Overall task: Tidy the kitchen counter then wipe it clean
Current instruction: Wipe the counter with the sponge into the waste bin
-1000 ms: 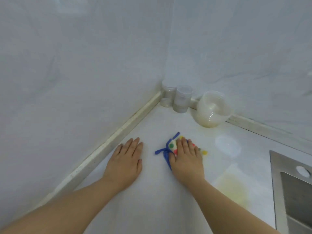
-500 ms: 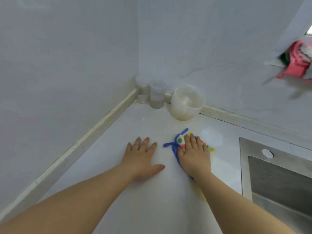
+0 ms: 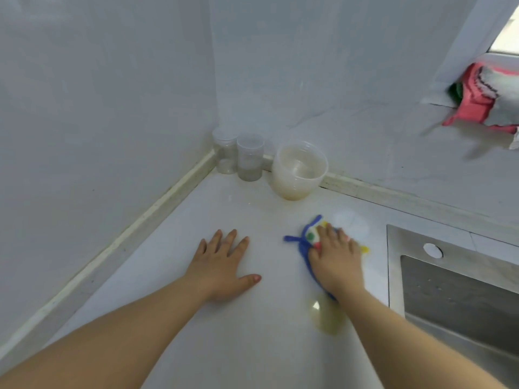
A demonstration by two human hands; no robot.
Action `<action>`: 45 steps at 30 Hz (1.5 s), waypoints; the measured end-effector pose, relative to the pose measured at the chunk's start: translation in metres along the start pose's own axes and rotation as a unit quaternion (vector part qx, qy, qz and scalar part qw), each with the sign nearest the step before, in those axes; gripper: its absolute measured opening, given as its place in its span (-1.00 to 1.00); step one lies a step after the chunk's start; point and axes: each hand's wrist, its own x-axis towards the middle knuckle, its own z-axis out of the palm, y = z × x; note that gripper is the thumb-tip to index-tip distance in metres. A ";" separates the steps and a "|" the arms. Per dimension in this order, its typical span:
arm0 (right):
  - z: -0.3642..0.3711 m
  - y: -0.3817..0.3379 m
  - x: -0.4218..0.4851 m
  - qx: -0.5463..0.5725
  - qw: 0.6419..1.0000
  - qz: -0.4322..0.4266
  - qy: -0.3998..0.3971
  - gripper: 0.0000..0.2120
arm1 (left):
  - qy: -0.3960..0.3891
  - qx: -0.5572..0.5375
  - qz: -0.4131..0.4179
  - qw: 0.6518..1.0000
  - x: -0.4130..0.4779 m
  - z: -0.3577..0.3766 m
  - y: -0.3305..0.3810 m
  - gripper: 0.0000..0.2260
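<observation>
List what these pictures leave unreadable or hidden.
- Cloth: head view; mostly covered by the right hand, so its pattern and extent are unclear.
- Sink: cut off by the right edge.
- Red fabric: blurred, cropped at the right edge.
- Two jars: contents too faint to tell.

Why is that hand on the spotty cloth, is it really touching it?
Touching. The head view shows the right hand lying flat on the cloth, palm and fingers covering most of it, pressing it onto the counter.
</observation>
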 end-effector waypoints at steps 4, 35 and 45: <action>0.001 0.000 -0.010 -0.018 0.996 -0.076 -0.039 -0.33 | 0.000 0.000 -0.001 1.000 -0.001 0.000 0.001 -0.28; 0.017 -0.027 -0.126 -0.027 0.997 0.070 -0.012 -0.50 | 0.067 -0.001 0.055 0.996 -0.082 0.040 -0.024 -0.45; 0.051 -0.101 -0.165 -0.024 0.999 -0.045 -0.015 -0.45 | 0.078 -0.019 0.045 0.996 -0.095 0.054 -0.047 -0.47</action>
